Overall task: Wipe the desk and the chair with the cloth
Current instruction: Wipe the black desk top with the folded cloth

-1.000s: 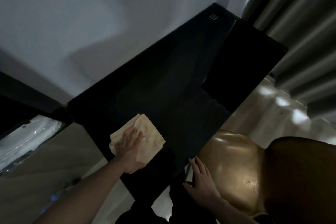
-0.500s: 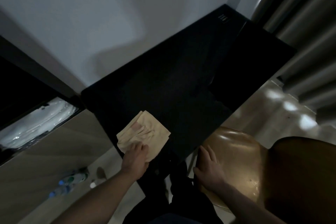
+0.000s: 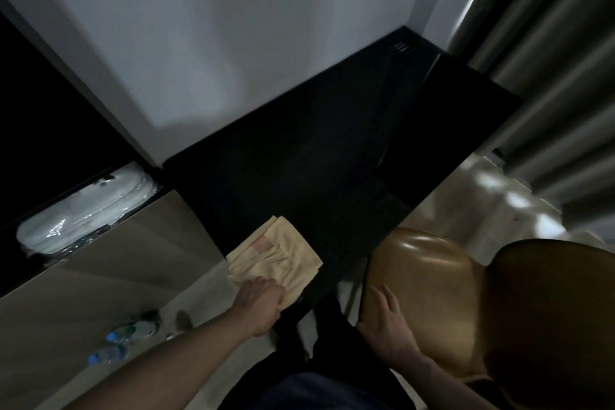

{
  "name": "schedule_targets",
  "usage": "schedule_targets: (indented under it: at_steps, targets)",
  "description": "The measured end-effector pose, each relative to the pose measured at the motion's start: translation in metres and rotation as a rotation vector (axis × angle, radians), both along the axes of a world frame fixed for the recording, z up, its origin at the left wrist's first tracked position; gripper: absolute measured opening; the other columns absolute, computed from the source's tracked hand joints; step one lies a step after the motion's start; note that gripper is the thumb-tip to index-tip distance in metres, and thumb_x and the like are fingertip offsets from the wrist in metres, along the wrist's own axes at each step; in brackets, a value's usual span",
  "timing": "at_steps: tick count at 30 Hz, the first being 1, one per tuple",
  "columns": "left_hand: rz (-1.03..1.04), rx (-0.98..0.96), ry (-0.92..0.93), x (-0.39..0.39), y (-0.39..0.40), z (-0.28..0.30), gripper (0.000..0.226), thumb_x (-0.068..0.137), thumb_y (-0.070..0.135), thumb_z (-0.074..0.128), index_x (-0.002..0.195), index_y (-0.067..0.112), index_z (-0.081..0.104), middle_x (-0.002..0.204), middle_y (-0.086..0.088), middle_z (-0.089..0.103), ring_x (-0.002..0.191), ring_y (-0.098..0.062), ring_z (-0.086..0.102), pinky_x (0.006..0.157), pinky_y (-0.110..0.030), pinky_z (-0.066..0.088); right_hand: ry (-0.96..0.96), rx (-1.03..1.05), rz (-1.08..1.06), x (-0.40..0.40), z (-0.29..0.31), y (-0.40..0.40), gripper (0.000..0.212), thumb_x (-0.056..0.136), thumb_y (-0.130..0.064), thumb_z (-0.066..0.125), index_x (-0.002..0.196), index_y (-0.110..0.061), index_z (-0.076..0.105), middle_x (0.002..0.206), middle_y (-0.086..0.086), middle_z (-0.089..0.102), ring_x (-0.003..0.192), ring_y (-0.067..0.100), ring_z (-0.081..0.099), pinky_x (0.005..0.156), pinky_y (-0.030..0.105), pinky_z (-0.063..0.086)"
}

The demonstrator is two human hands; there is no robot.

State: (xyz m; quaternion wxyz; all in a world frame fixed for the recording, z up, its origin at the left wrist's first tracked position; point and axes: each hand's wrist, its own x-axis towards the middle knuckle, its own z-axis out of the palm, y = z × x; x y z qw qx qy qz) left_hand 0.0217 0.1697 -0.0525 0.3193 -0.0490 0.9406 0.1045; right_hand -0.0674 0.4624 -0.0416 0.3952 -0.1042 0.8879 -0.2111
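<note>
Gripping: my left hand (image 3: 261,304) curls on the cloth (image 3: 276,255) at the black desk (image 3: 299,160) near corner; right hand (image 3: 387,326) flat, fingers straight, on the tan chair (image 3: 429,280).
Room: grey wall (image 3: 216,27), curtain (image 3: 559,60), bottles (image 3: 126,336) on floor.
Change: cloth dragged nearer the edge.
Unclear: desk surface detail lost in darkness.

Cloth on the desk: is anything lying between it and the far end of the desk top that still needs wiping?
Nothing visible does. The left hand grips the cloth at the near edge of the desk; the dark top beyond looks bare, though dim.
</note>
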Motion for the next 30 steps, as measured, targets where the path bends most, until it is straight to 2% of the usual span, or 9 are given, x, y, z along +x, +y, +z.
schedule_targets:
  at_steps: [2,4,5,7,9,11,16,22,30]
  targets:
    - [0.032,0.011,0.046,0.002,-0.003,0.003,0.013,0.100,0.037,0.055,0.107,0.026,0.059,0.128,0.001,0.057,0.119,-0.023,0.050,0.086,-0.035,0.035,0.013,-0.007,-0.012,0.001,0.000,-0.002,0.091,0.093,-0.053,0.068,0.166,-0.026,0.021,0.175,0.007,0.004,0.158,0.032,0.026,0.126,0.042,0.030]
    - [0.093,0.027,0.108,0.004,-0.007,-0.003,0.029,0.096,0.048,0.052,0.118,0.028,0.057,0.139,0.002,0.047,0.127,-0.024,0.045,0.098,-0.039,0.042,0.029,-0.008,-0.011,-0.002,0.001,-0.005,0.091,0.093,-0.053,0.068,0.166,-0.025,0.021,0.175,0.007,0.004,0.158,0.032,0.026,0.125,0.043,0.031]
    - [0.131,0.042,0.136,0.005,-0.008,-0.007,0.040,0.094,0.051,0.051,0.129,0.030,0.052,0.151,0.001,0.035,0.137,-0.027,0.037,0.105,-0.045,0.042,0.026,-0.005,-0.010,-0.005,0.003,-0.006,0.091,0.092,-0.053,0.067,0.166,-0.026,0.021,0.175,0.006,0.003,0.158,0.032,0.026,0.125,0.044,0.032]
    - [0.175,0.058,0.149,0.008,-0.013,-0.018,0.065,0.092,0.055,0.050,0.152,0.040,0.030,0.170,0.000,-0.002,0.156,-0.034,0.006,0.118,-0.060,0.032,0.001,0.003,-0.019,-0.011,0.006,-0.007,0.093,0.090,-0.056,0.066,0.166,-0.028,0.020,0.175,0.004,0.001,0.158,0.032,0.026,0.125,0.045,0.033]
    - [0.190,0.049,0.105,0.011,-0.019,-0.029,0.083,0.093,0.065,0.051,0.161,0.048,0.007,0.169,0.006,-0.029,0.158,-0.037,-0.019,0.121,-0.070,0.018,-0.001,0.007,-0.030,-0.016,0.008,-0.006,0.100,0.082,-0.068,0.061,0.165,-0.031,0.020,0.174,0.003,0.002,0.159,0.030,0.024,0.125,0.045,0.034]
    - [0.195,0.012,0.046,0.009,-0.026,-0.037,0.092,0.093,0.076,0.047,0.162,0.051,-0.008,0.164,0.010,-0.041,0.155,-0.043,-0.024,0.122,-0.068,0.014,0.018,0.011,-0.029,-0.021,0.006,-0.003,0.107,0.073,-0.075,0.053,0.165,-0.031,0.019,0.174,0.005,0.005,0.159,0.029,0.022,0.124,0.045,0.035]
    - [0.172,0.050,-0.012,-0.001,-0.035,-0.047,0.094,0.092,0.084,0.038,0.159,0.053,-0.019,0.156,0.014,-0.053,0.149,-0.047,-0.036,0.122,-0.072,0.002,-0.026,0.053,-0.008,-0.032,0.007,0.003,0.095,0.093,-0.058,0.066,0.167,-0.028,0.014,0.175,0.003,-0.003,0.159,0.030,0.021,0.125,0.044,0.034]
    - [0.172,0.086,-0.029,-0.025,-0.024,-0.049,0.088,0.093,0.083,0.034,0.157,0.055,-0.020,0.154,0.014,-0.055,0.142,-0.044,-0.048,0.117,-0.075,-0.014,-0.076,0.074,0.003,-0.054,0.016,0.000,0.089,0.098,-0.052,0.066,0.167,-0.028,0.013,0.175,0.004,-0.004,0.161,0.028,0.017,0.124,0.040,0.031]
    - [0.057,0.114,-0.076,-0.129,0.034,-0.042,0.084,0.096,0.080,0.032,0.154,0.058,-0.025,0.154,0.011,-0.056,0.137,-0.043,-0.054,0.111,-0.078,-0.021,-0.039,0.105,-0.034,-0.088,0.025,0.002,0.081,0.099,-0.040,0.066,0.164,-0.031,0.019,0.174,0.002,0.005,0.161,0.028,0.017,0.123,0.040,0.033]
